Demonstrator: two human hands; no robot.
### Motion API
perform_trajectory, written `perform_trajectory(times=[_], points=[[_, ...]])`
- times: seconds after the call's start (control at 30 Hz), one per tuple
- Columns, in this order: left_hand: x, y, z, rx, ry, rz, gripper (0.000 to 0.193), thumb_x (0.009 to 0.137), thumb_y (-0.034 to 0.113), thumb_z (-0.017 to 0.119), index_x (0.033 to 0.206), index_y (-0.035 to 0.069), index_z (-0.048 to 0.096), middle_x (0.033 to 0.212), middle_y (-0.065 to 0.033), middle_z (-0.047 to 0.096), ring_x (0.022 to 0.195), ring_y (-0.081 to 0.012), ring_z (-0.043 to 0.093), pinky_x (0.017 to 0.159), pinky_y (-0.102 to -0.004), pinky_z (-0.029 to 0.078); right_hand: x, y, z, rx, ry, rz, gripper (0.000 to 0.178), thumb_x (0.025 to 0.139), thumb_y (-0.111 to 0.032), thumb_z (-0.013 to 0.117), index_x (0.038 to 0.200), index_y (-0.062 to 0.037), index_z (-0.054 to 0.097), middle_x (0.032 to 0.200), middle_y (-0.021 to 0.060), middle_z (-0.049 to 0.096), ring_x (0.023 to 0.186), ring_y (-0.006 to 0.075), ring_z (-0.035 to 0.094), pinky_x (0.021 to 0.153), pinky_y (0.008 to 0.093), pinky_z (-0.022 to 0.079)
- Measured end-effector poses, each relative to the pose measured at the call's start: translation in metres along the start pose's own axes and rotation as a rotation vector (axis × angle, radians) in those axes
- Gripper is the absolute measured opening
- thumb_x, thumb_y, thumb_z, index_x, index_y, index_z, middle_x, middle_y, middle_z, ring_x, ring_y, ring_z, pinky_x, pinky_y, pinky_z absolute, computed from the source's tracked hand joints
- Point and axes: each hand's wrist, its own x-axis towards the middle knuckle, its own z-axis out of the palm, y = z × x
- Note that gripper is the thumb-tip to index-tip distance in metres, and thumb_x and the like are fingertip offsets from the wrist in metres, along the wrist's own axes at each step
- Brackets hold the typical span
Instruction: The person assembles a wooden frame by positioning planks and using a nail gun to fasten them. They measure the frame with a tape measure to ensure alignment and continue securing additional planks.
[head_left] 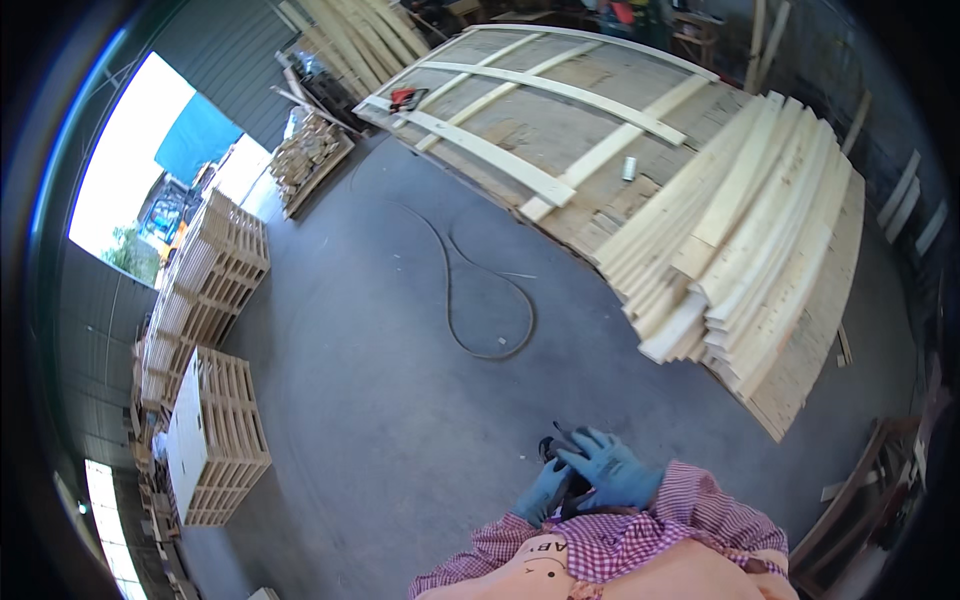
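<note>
The blue-gloved right hand (618, 474) lay partly over the blue-gloved left hand (541, 492), close in front of the peach apron (508, 578); a dark object (575, 488) was between them, its kind unclear, and I could not tell whether either hand was clamped on it. Ahead, the low wooden desk (803, 378) carried a slatted timber frame (560, 91) and stacked pale planks (750, 225); a dark hose or cable (449, 300) looped on the grey floor (370, 400).
</note>
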Motion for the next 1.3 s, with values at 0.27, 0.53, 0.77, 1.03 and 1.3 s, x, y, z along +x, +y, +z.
perform_trajectory(times=[0.27, 0.53, 0.77, 1.03, 1.3], points=[[-0.029, 0.083, -0.118, -0.004, 0.158, 0.091, 0.050, 0.098, 0.043, 0.042, 0.134, 0.009, 0.042, 0.120, -0.0089, 0.056, 0.107, -0.0191, 0.055, 0.090, -0.0327, 0.048, 0.191, -0.044, 0.034, 0.232, -0.316, 0.048, 0.101, 0.065, -0.034, 0.078, 0.146, -0.0094, 0.023, 0.142, 0.0222, 0.034, 0.127, 0.0392, 0.038, 0.105, 0.0426, 0.034], [0.009, 0.183, -0.179, -0.654, -0.036, -0.027, 0.061, 0.095, 0.054, 0.038, 0.123, 0.001, 0.053, 0.115, -0.0104, 0.061, 0.100, -0.0218, 0.059, 0.088, -0.0334, 0.047, 0.290, 0.006, 0.018, 0.870, 0.019, 0.229, 0.089, 0.068, -0.029, 0.080, 0.141, -0.0047, 0.034, 0.120, 0.0183, 0.055, 0.109, 0.0267, 0.054, 0.098, 0.0340, 0.042], [0.139, 0.261, -0.198, -0.098, -0.022, 0.156, 0.046, 0.101, 0.037, 0.034, 0.123, 0.001, 0.052, 0.116, -0.0092, 0.058, 0.104, -0.0172, 0.056, 0.093, -0.0301, 0.043, 0.345, 0.077, -0.032, 0.636, 0.400, 0.175, 0.087, 0.065, -0.036, 0.081, 0.136, -0.0045, 0.042, 0.128, 0.0169, 0.051, 0.119, 0.0303, 0.050, 0.101, 0.0382, 0.039], [0.291, 0.433, -0.167, -0.933, -0.156, 0.002, 0.030, 0.097, 0.026, 0.046, 0.117, 0.004, 0.052, 0.109, -0.0081, 0.059, 0.098, -0.0191, 0.057, 0.089, -0.0318, 0.047, 0.462, 0.221, -0.158, 0.115, 0.437, -0.204, 0.083, 0.072, -0.057, 0.068, 0.135, -0.0090, 0.043, 0.138, 0.0167, 0.042, 0.128, 0.0337, 0.038, 0.105, 0.0460, 0.030], [0.443, 0.541, -0.235, -0.712, -0.077, -0.155, 0.038, 0.095, 0.042, 0.048, 0.103, 0.007, 0.060, 0.078, -0.0090, 0.063, 0.072, -0.0226, 0.062, 0.064, -0.0362, 0.055, 0.522, 0.351, -0.232, 0.261, 0.850, 0.454, 0.074, 0.075, -0.036, 0.069, 0.135, -0.0031, 0.042, 0.134, 0.0181, 0.046, 0.125, 0.0371, 0.040, 0.106, 0.0450, 0.029]])
